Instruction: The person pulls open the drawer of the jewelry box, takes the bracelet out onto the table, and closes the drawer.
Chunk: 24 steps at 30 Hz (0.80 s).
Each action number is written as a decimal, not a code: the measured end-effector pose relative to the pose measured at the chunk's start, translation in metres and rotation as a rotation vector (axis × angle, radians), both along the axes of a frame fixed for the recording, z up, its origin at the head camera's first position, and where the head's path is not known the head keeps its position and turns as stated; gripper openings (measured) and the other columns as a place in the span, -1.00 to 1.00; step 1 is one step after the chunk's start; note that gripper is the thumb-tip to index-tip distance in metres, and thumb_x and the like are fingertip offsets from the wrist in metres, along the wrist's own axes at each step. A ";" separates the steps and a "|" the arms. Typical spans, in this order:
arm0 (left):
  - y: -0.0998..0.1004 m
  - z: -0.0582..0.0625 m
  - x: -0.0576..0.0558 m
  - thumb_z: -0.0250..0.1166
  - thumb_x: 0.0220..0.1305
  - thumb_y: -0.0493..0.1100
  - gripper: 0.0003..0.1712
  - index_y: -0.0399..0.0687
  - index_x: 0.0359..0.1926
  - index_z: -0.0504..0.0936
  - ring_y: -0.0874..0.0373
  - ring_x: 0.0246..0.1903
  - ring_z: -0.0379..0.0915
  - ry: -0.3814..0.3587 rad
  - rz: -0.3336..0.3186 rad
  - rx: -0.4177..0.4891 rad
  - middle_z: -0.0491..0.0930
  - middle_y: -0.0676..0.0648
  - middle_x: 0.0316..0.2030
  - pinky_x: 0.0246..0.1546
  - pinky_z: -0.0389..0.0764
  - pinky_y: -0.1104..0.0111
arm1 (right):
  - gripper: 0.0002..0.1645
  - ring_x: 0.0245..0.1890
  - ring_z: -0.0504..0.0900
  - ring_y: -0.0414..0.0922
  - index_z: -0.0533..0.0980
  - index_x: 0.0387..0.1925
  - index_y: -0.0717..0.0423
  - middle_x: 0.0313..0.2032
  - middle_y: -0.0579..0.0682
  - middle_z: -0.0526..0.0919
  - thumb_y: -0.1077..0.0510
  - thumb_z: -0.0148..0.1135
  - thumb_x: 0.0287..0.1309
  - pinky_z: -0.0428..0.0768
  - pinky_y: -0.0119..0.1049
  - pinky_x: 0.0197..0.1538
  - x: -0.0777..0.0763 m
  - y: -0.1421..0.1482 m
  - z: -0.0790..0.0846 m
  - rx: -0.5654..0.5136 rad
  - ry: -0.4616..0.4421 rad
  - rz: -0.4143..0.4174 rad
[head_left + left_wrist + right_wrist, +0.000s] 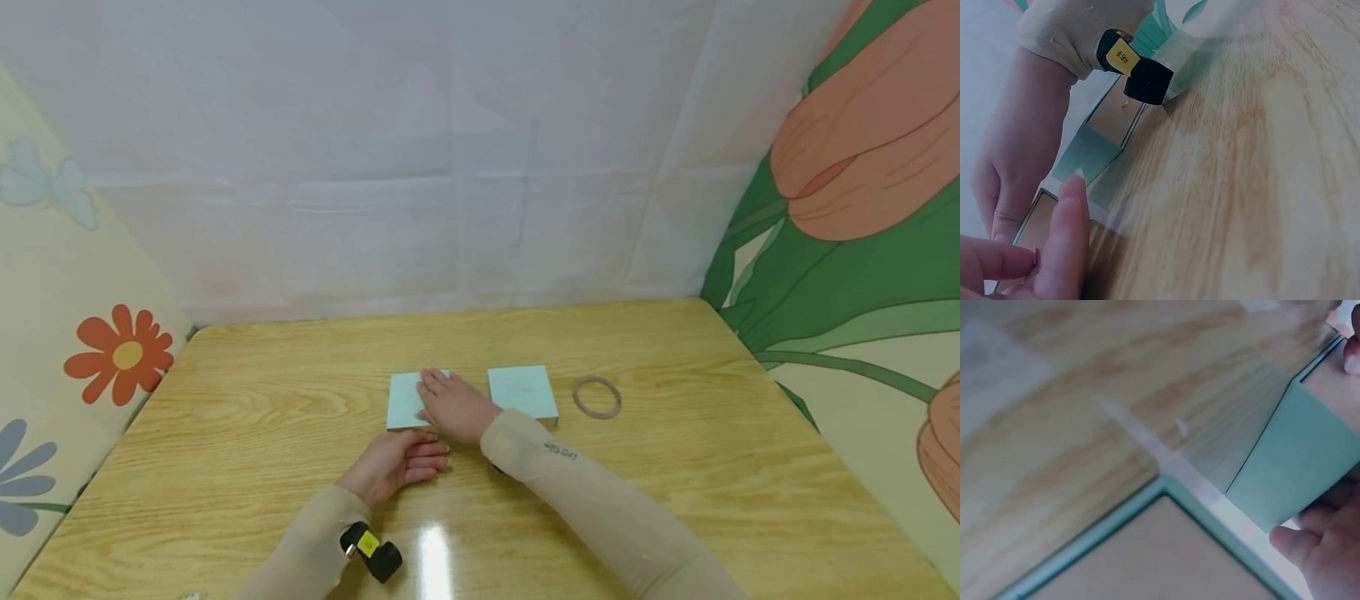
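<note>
Two flat pale-blue boxes lie side by side on the table. On top of the left box [402, 400] my right hand [459, 407] rests with its fingers stretched out. At that box's front my left hand [397, 462] pinches a small pull tab [1036, 257] between thumb and finger; most of the tab is hidden. The right box [522, 392] stands apart, untouched; the left wrist view shows its beige front with a small pinkish tab [1125, 103]. In the right wrist view, the left box's blue-green side [1297, 453] is visible.
A pinkish-brown ring [618, 402] lies flat to the right of the right box. The wood-grain table [262, 400] meets a white sheet [360, 208] at the back, with flower-printed panels at both sides. A black camera [372, 552] is strapped to my left wrist.
</note>
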<state>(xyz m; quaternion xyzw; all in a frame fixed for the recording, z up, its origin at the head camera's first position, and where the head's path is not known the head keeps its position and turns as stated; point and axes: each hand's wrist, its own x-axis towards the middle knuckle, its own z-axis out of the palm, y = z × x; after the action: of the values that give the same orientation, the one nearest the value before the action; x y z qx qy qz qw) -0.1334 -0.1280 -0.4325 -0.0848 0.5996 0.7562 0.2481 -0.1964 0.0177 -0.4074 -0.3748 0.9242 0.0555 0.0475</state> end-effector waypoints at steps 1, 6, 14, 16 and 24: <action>0.000 0.000 0.000 -0.15 0.53 -0.24 -0.60 -0.55 0.11 0.35 0.10 -0.27 0.68 -0.001 -0.004 -0.007 0.70 -0.12 -0.27 -0.27 0.68 0.35 | -0.32 0.48 -0.04 -0.07 0.13 0.47 0.17 0.48 0.10 0.02 -0.13 -0.25 0.53 0.11 -0.16 0.44 0.000 0.000 0.000 0.001 -0.004 -0.001; -0.001 -0.001 0.001 -0.17 0.55 -0.22 -0.59 -0.54 0.08 0.38 0.09 -0.26 0.68 0.004 -0.032 -0.042 0.70 -0.12 -0.27 -0.31 0.68 0.33 | -0.32 0.49 -0.06 -0.06 0.11 0.47 0.19 0.49 0.11 0.00 -0.12 -0.25 0.53 0.10 -0.15 0.44 -0.001 0.000 -0.002 -0.009 -0.021 -0.004; -0.001 -0.001 0.000 -0.15 0.53 -0.25 -0.64 -0.51 0.02 0.41 0.11 -0.28 0.68 -0.002 -0.011 -0.049 0.68 -0.09 -0.36 -0.32 0.68 0.34 | -0.32 0.48 -0.04 -0.06 0.12 0.47 0.19 0.48 0.11 0.01 -0.12 -0.25 0.53 0.13 -0.16 0.43 -0.001 0.001 -0.001 -0.014 -0.005 0.000; 0.000 -0.001 0.000 -0.16 0.52 -0.25 -0.64 -0.52 0.03 0.41 0.11 -0.28 0.68 0.001 -0.013 -0.052 0.68 -0.08 -0.37 -0.32 0.68 0.35 | -0.32 0.48 -0.04 -0.06 0.12 0.47 0.19 0.48 0.11 0.01 -0.12 -0.25 0.53 0.14 -0.16 0.43 0.000 0.001 0.000 -0.010 -0.002 0.003; 0.001 -0.001 0.003 -0.17 0.50 -0.27 -0.63 -0.56 0.03 0.38 0.12 -0.31 0.68 0.004 -0.004 -0.046 0.68 -0.08 -0.39 -0.36 0.68 0.38 | -0.33 0.47 0.00 -0.05 0.16 0.45 0.19 0.47 0.13 0.06 -0.12 -0.24 0.52 0.18 -0.17 0.41 0.000 0.001 0.000 -0.006 0.023 0.016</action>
<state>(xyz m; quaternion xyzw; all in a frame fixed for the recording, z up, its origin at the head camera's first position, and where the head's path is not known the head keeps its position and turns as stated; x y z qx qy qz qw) -0.1308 -0.1269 -0.4335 -0.0874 0.6174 0.7419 0.2465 -0.1968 0.0188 -0.4074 -0.3816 0.9219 0.0574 0.0354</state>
